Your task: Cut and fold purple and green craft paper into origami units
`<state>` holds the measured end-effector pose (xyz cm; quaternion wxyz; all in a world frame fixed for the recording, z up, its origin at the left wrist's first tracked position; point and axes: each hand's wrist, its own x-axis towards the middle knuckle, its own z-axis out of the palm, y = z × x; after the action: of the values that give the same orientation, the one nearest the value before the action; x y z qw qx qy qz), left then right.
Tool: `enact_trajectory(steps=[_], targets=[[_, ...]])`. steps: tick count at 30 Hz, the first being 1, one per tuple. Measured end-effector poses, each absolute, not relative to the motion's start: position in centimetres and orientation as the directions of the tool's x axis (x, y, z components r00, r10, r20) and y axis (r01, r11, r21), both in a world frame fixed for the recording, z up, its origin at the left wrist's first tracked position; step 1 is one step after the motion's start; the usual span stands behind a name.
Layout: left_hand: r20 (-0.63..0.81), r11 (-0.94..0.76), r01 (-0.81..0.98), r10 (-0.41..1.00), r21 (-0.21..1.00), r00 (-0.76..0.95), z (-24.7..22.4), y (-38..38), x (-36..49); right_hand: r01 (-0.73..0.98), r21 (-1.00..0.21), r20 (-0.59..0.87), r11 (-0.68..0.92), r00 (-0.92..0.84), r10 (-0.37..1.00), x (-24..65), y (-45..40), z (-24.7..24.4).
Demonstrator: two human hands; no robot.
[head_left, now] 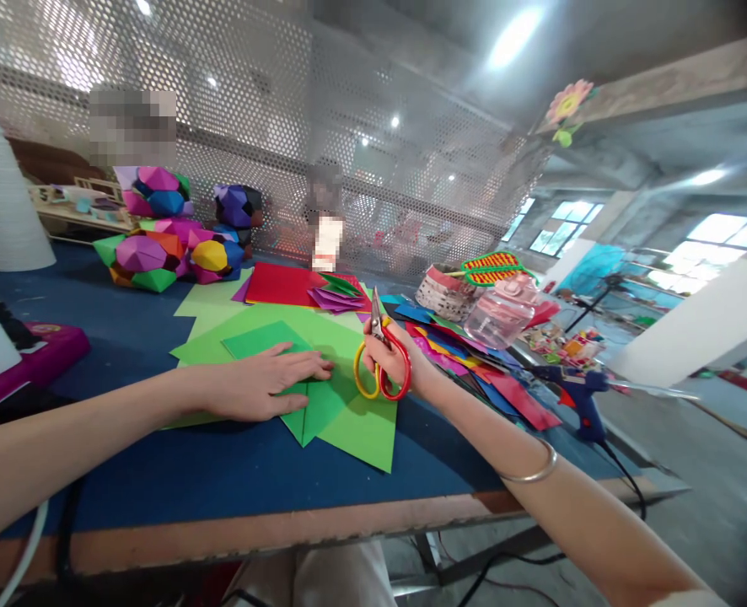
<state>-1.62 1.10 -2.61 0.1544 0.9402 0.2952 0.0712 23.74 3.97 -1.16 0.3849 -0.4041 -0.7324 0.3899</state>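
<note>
My left hand (266, 381) lies flat, fingers stretched out, on a folded green paper (323, 409). Under that paper lie larger light green sheets (373, 443) on the blue tabletop. In my right hand (391, 358) is a pair of scissors (383, 350) with one red and one yellow handle loop. The blades point up and away from me, and the fingers wrap round the handles. Just beyond the scissors sit small folded purple and green papers (339, 293) on a stack of red sheets (278, 285).
Folded-paper balls (149, 253) stand at the back left, near a tall white stack of cups (7, 194). Coloured paper sheets (493, 384), a clear pink-lidded jar (500, 316) and a blue glue gun (579, 396) are on the right. A purple device (38, 362) sits at the left edge.
</note>
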Motion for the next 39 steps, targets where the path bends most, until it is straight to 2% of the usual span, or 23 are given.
enact_trajectory(steps=[3,6,11,16,25,32,34,35,37,39], targets=[[0.047,-0.780,0.524,0.571,0.342,0.820,-2.7,1.1,-1.6,0.212,-0.891,0.298,0.401,-0.393,0.870,22.3,2.0,-1.0],[0.035,-0.772,0.537,0.581,0.339,0.813,-2.5,0.9,-1.4,0.119,-0.914,0.284,0.387,-0.495,0.821,20.1,-0.5,-1.1],[0.029,-0.798,0.526,0.557,0.293,0.830,-2.9,0.9,-1.4,0.107,-0.915,0.237,0.390,-0.641,0.730,18.0,-2.0,-1.4],[0.062,-0.792,0.541,0.578,0.284,0.814,-3.3,1.4,-1.6,0.193,-0.871,0.276,0.451,-0.569,0.775,19.6,0.3,-1.5],[0.048,-0.781,0.537,0.579,0.319,0.814,-2.7,1.0,-1.5,0.392,-0.825,0.264,0.406,-0.368,0.891,24.0,3.7,-1.1],[0.019,-0.772,0.543,0.581,0.330,0.814,-2.8,1.0,-1.7,0.486,-0.754,0.295,0.443,-0.351,0.889,25.5,4.5,-0.7],[0.020,-0.770,0.543,0.582,0.335,0.813,-2.6,0.9,-1.7,0.588,-0.669,0.266,0.455,-0.382,0.885,26.1,4.3,0.0],[0.022,-0.768,0.544,0.584,0.339,0.811,-2.5,0.8,-1.6,0.675,-0.587,0.230,0.446,-0.390,0.892,26.5,4.2,0.4],[0.024,-0.757,0.551,0.595,0.351,0.803,-2.2,0.5,-1.5,0.856,-0.352,0.138,0.378,-0.352,0.926,27.2,3.8,1.1],[0.030,-0.746,0.555,0.607,0.368,0.795,-2.0,0.1,-1.5,0.943,-0.163,0.088,0.289,-0.278,0.956,27.8,3.5,1.5]])
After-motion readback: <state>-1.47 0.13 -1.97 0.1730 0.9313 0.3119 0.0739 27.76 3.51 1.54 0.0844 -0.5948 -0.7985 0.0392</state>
